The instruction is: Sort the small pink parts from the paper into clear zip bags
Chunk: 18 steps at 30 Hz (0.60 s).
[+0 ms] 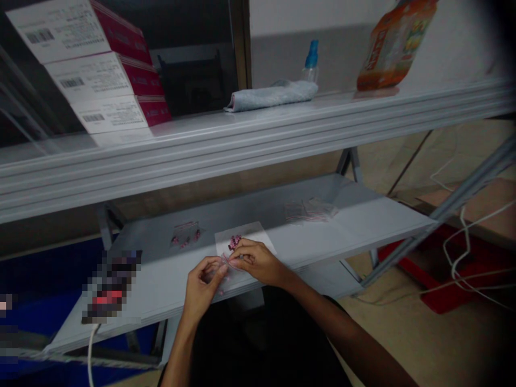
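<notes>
Near the front edge of the grey shelf, my left hand (205, 282) and my right hand (256, 260) pinch a small clear plastic bag (227, 264) between their fingertips. Small pinkish bits show in or under the bag, too blurred to name. Just beyond my right fingers, a cluster of small pink and dark pieces (234, 242) lies on a white sheet (260, 235). To the left rests a clear bag (186, 235) with similar pink pieces in it. Several flat clear bags (310, 210) with pinkish edges lie to the right.
A pixelated dark item (113, 287) with a white cable (91, 349) lies at the shelf's left end. The upper shelf holds stacked white and magenta boxes (108, 70), a folded cloth (272, 97), a blue-topped spray bottle (311, 59) and an orange drink bottle (395, 48).
</notes>
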Motion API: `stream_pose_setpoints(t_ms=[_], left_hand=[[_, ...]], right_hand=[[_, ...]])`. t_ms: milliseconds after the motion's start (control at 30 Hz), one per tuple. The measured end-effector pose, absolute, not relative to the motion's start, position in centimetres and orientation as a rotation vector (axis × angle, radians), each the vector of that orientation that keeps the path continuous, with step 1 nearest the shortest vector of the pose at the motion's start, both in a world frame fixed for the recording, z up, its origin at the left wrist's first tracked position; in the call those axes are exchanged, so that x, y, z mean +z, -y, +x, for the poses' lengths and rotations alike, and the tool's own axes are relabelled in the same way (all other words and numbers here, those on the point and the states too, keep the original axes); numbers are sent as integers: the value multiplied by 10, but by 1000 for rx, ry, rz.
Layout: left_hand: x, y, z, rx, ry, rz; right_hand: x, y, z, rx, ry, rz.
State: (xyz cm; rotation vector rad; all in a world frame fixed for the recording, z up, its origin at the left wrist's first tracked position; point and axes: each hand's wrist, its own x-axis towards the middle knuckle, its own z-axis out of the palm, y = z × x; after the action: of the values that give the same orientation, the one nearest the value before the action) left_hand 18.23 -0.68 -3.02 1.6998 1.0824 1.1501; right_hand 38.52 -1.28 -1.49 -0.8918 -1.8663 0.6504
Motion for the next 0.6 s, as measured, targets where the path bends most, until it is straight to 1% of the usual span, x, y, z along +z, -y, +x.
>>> stream_pose_setpoints(t_ms=[67, 167, 333, 433, 600], left_hand=[[-30, 7, 182, 1164, -1084, 1672], [-30, 7, 182, 1194, -1084, 1593], [-30, 8, 180, 1236, -1064, 1428], [-31, 7, 179, 1252, -1055, 1404], [-29, 8, 180, 1242, -1046, 1388]], right_hand=[[-20, 7, 389, 612, 1780, -962], [-29, -2, 398, 468, 1719, -1151], [-46, -13, 406, 302, 1907, -1460], [-52, -16, 405, 271, 1967, -1506], [-56, -19, 410, 302, 2019, -1439]])
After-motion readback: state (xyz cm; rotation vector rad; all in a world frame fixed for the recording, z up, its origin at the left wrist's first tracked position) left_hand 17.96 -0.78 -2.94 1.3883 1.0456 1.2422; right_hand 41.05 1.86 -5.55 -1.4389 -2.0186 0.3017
